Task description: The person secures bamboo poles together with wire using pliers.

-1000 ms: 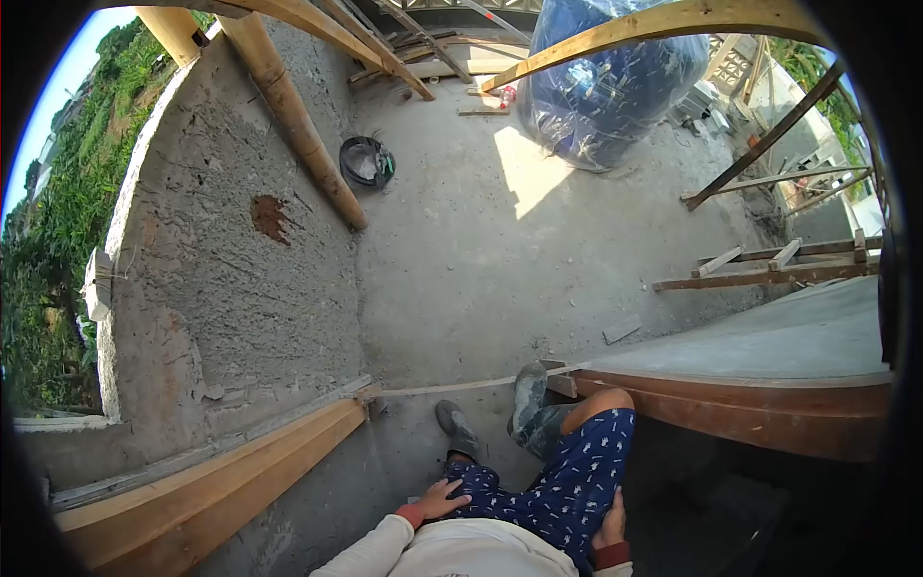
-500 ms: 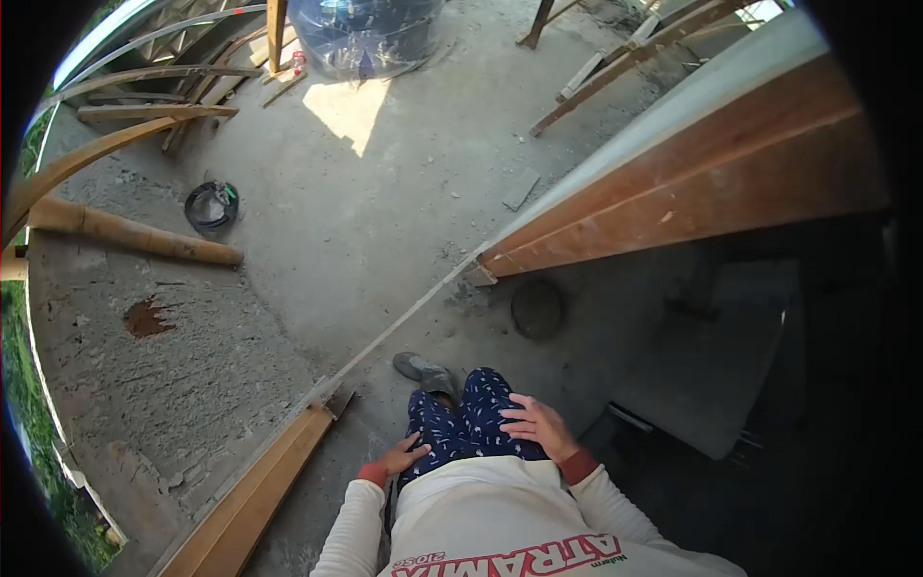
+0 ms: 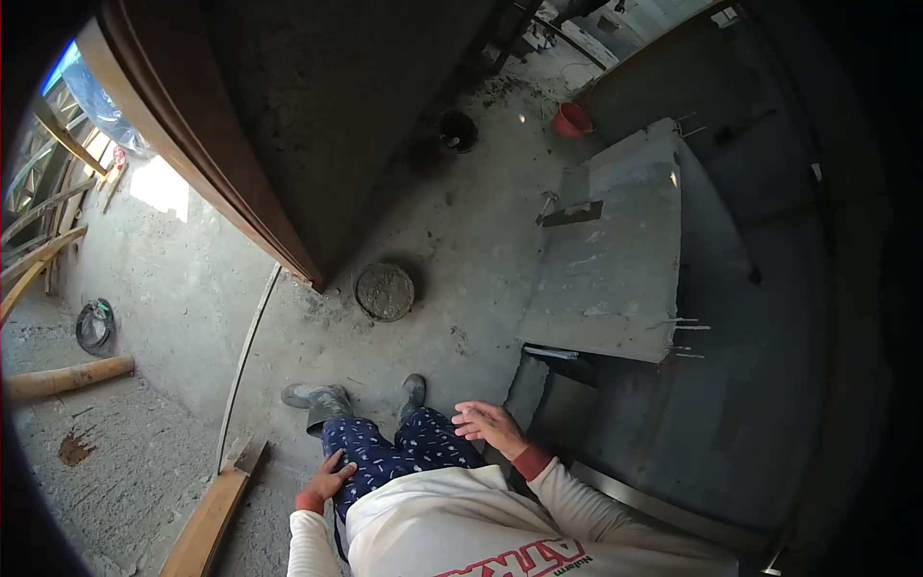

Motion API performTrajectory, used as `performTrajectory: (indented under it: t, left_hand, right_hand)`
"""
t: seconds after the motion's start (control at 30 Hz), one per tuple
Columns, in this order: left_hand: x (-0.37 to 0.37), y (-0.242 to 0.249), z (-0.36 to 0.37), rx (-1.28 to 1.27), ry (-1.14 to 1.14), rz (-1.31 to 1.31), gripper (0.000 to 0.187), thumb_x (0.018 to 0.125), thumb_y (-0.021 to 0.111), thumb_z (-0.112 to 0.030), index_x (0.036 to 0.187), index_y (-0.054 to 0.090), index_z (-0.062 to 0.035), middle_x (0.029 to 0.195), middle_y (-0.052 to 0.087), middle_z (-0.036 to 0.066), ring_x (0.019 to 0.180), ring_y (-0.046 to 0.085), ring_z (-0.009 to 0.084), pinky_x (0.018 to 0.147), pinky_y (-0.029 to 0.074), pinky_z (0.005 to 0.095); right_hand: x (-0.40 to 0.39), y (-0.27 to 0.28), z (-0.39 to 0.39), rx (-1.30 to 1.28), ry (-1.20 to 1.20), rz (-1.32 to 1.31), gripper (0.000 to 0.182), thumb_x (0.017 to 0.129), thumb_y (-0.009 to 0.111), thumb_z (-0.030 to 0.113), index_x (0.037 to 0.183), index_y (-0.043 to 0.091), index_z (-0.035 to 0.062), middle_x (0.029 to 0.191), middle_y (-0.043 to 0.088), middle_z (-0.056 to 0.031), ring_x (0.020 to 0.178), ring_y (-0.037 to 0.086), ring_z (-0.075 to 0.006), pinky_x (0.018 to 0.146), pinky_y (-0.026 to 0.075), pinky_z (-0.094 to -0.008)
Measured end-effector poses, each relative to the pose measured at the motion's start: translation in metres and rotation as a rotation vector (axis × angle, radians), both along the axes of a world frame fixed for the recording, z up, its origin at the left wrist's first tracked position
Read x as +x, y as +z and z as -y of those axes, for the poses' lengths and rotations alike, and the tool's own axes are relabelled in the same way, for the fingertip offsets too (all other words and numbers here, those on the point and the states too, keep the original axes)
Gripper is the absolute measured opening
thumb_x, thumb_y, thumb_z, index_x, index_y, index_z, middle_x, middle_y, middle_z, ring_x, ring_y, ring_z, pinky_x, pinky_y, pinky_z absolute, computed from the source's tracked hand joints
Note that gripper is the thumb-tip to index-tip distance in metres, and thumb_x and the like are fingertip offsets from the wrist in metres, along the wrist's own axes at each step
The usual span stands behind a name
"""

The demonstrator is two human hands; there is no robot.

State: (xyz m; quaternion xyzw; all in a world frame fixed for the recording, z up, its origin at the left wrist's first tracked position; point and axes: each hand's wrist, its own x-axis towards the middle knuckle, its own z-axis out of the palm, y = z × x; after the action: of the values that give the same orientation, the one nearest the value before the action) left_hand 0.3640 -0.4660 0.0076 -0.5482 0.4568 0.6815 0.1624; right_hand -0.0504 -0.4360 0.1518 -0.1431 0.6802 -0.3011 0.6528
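Note:
Beside my left thigh, my left hand [image 3: 330, 474] rests against the dark blue patterned trousers [image 3: 370, 457] with its fingers apart and nothing in them. My right hand [image 3: 490, 429] hovers in front of my right hip, fingers stretched out, holding nothing. Rubber boots [image 3: 329, 402] are on my feet on the concrete floor. Ahead of them stands a round bucket [image 3: 384, 292] with grey, mortar-like material in it. To the right is a raised concrete slab [image 3: 615, 279] with a flat dark board or float [image 3: 572, 213] on it.
A wooden door frame [image 3: 216, 183] rises at left ahead; a timber [image 3: 213, 510] lies lower left. Further off are a black bucket [image 3: 458, 132] and a red basin [image 3: 574, 120]. Thin rods [image 3: 687, 327] stick out of the slab's edge. A coiled hose [image 3: 95, 325] lies far left.
My view has swung right, bringing the slab, the black bucket and the red basin into sight. My right hand has come off the trousers; my left stays at my thigh.

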Motion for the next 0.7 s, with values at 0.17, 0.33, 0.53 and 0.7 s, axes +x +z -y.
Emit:
performTrajectory:
  t: [0.17, 0.33, 0.53, 0.7]
  left_hand:
    - [-0.095, 0.000, 0.001, -0.294, 0.156, -0.004, 0.080, 0.089, 0.071, -0.057, 0.153, 0.051, -0.0150, 0.164, 0.027, 0.032, 0.153, 0.028, 0.0421, 0.125, 0.024, 0.0448]
    - [-0.199, 0.000, 0.051, -0.275, 0.112, -0.186, 0.072, 0.095, 0.068, -0.050, 0.153, 0.050, -0.0132, 0.163, 0.036, 0.023, 0.153, 0.033, 0.0344, 0.124, 0.025, 0.0399]
    - [-0.323, 0.006, 0.099, -0.139, 0.032, -0.372, 0.066, 0.104, 0.057, -0.048, 0.156, 0.045, -0.0109, 0.159, 0.045, 0.017, 0.151, 0.036, 0.0274, 0.124, 0.025, 0.0356]
    - [-0.400, -0.033, 0.154, -0.025, 0.013, -0.363, 0.065, 0.105, 0.056, -0.047, 0.156, 0.045, -0.0078, 0.156, 0.049, 0.016, 0.148, 0.040, 0.0249, 0.122, 0.027, 0.0336]
  right_hand:
    - [-0.091, 0.023, -0.064, -0.029, -0.173, -0.089, 0.036, 0.107, 0.057, 0.029, 0.131, 0.063, 0.0036, 0.115, 0.074, -0.0134, 0.093, 0.074, -0.0186, 0.078, 0.058, -0.0287]
    - [-0.170, 0.034, -0.093, -0.057, -0.332, -0.182, 0.038, 0.107, 0.054, 0.030, 0.131, 0.063, 0.0021, 0.115, 0.074, -0.0144, 0.095, 0.074, -0.0202, 0.083, 0.058, -0.0321]
    - [-0.227, 0.026, -0.076, -0.120, -0.513, -0.215, 0.037, 0.106, 0.058, 0.030, 0.128, 0.065, 0.0013, 0.110, 0.075, -0.0138, 0.090, 0.075, -0.0197, 0.077, 0.057, -0.0296]
    - [-0.274, 0.001, -0.035, -0.078, -0.374, -0.169, 0.033, 0.106, 0.060, 0.026, 0.126, 0.065, 0.0003, 0.109, 0.075, -0.0121, 0.089, 0.074, -0.0170, 0.075, 0.057, -0.0271]
